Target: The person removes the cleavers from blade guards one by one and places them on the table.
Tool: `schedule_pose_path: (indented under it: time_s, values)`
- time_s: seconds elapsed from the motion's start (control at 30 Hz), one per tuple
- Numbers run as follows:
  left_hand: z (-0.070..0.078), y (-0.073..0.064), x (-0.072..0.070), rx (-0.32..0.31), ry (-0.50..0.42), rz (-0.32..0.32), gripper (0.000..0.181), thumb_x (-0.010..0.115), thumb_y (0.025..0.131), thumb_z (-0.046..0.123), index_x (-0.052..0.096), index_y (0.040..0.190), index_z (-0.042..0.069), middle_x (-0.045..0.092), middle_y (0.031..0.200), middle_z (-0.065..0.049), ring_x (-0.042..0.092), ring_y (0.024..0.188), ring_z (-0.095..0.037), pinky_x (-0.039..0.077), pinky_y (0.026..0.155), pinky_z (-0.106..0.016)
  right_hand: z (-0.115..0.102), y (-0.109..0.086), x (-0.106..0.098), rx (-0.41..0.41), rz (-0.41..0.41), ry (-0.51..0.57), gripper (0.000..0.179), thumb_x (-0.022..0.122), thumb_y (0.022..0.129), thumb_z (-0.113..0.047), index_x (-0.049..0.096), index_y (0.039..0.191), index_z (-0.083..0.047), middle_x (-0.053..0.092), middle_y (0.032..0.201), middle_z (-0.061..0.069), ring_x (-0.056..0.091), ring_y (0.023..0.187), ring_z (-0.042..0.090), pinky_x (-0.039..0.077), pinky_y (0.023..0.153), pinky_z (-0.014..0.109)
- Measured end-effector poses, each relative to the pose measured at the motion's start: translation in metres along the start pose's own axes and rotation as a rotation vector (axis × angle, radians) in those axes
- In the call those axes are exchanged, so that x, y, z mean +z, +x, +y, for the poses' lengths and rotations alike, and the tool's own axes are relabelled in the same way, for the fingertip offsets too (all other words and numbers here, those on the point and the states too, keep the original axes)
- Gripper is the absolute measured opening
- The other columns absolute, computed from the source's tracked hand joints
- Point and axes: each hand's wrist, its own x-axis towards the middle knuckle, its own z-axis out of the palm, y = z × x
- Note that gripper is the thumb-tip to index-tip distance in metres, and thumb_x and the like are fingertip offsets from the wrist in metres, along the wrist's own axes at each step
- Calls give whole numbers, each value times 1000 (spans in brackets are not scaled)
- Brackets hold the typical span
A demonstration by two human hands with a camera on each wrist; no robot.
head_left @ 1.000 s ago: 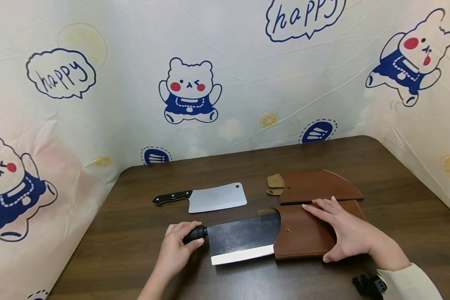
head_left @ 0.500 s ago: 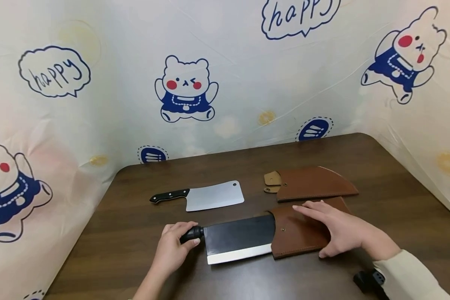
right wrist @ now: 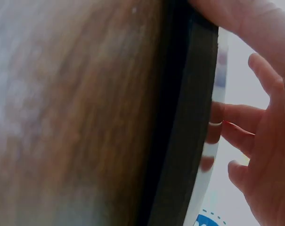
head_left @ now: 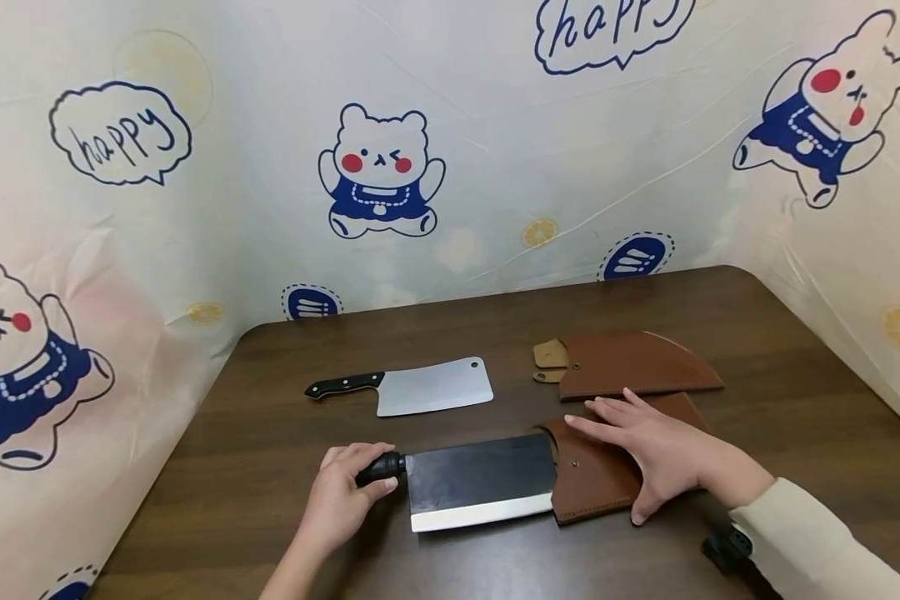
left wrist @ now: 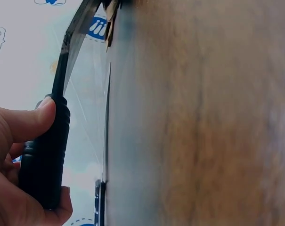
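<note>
My left hand (head_left: 345, 487) grips the black handle (left wrist: 45, 150) of a large cleaver (head_left: 480, 475), which has a dark blade with a bright edge strip. The blade points right, and its far end meets the mouth of a brown leather sheath (head_left: 592, 475); how far inside it reaches is hidden. My right hand (head_left: 652, 454) spans this sheath with spread fingers. Its thumb (right wrist: 255, 26) is at the near edge, and the fingertips rest along the far side. Behind lie a smaller silver cleaver (head_left: 435, 389) with a black riveted handle and a second brown sheath (head_left: 637, 364).
Everything lies on a dark wooden table (head_left: 457, 333). Patterned cloth (head_left: 495, 167) with bears and lettering hangs behind and at both sides. The second sheath has tan straps (head_left: 550, 357) facing left. A small black device (head_left: 727, 550) is beside my right sleeve.
My right hand has slid left along the sheath. The sheath has turned slightly and its right end has come left. My left hand still grips the cleaver's handle, moved only slightly left.
</note>
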Motion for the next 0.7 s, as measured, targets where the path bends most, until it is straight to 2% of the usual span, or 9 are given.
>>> schedule_pose_path:
  time_s: [0.13,0.27,0.37,0.6,0.7]
  values:
    - [2,0,-1,-12,-1,-1,37,77,72,10,70,107,16,65,105,5,45,101,-14,40,81,-36,-2,2,1,-6,-11,-14,118,89,47,-42,26,146,-33,29,147,18,25,135,36,15,106,58]
    - [3,0,-2,-4,4,9,37,78,72,10,70,107,16,65,105,5,45,101,-14,40,81,-36,-3,3,2,5,-44,9,116,89,49,-41,25,146,-35,25,148,20,21,136,42,22,102,61]
    - [3,-1,-2,-1,6,14,37,78,72,10,70,107,16,65,105,5,45,101,-14,40,82,-35,-3,4,2,19,-74,34,116,88,50,-42,24,146,-36,22,150,21,17,137,43,23,102,61]
    - [5,-2,-1,-12,0,10,37,78,72,11,70,108,16,65,106,5,45,101,-14,39,82,-34,-2,5,1,48,-105,65,111,87,52,-42,27,145,-36,24,148,23,19,133,50,34,93,63]
    - [6,-2,-1,-22,-3,5,37,78,72,11,70,108,16,65,106,5,45,102,-14,39,82,-35,-2,4,-1,57,-103,67,110,87,52,-41,28,144,-36,24,147,23,21,133,48,38,89,60]
